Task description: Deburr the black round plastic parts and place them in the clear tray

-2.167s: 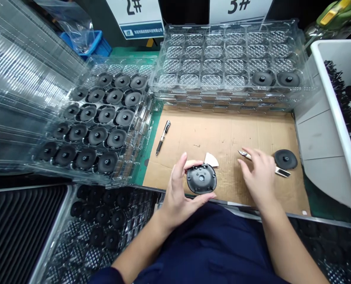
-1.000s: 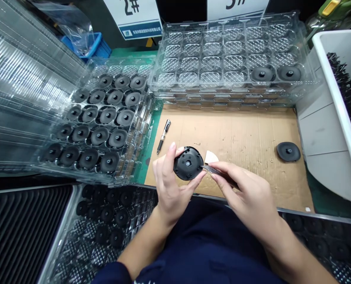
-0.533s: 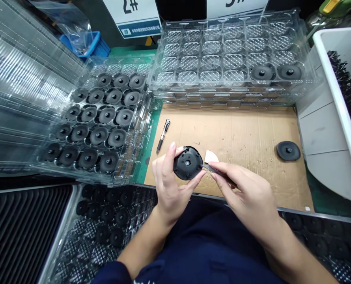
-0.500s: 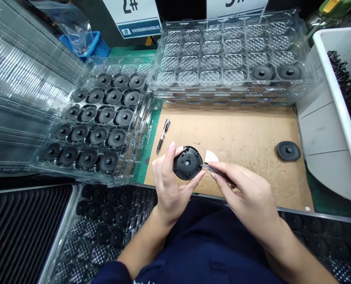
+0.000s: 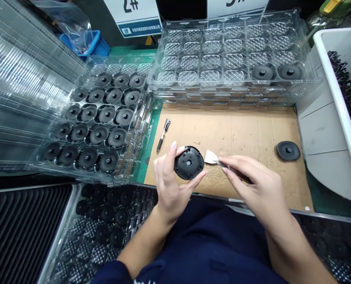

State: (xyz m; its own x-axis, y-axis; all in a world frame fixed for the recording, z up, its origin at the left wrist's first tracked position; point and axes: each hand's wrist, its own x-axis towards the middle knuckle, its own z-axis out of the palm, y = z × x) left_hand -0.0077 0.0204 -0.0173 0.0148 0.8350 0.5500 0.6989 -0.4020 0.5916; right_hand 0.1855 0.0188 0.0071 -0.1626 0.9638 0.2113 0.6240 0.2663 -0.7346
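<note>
While the left hand (image 5: 172,189) pinches a black disc (image 5: 189,163) in the middle of the frame, a small knife (image 5: 237,172) just right of it sits tight in the right hand (image 5: 261,185). If it slips, it could nick the left thumb (image 5: 196,180) or scratch the disc.

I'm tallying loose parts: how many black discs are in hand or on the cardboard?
2: one black disc in the left hand, another disc at right on the cardboard. Some may be hidden.
</note>
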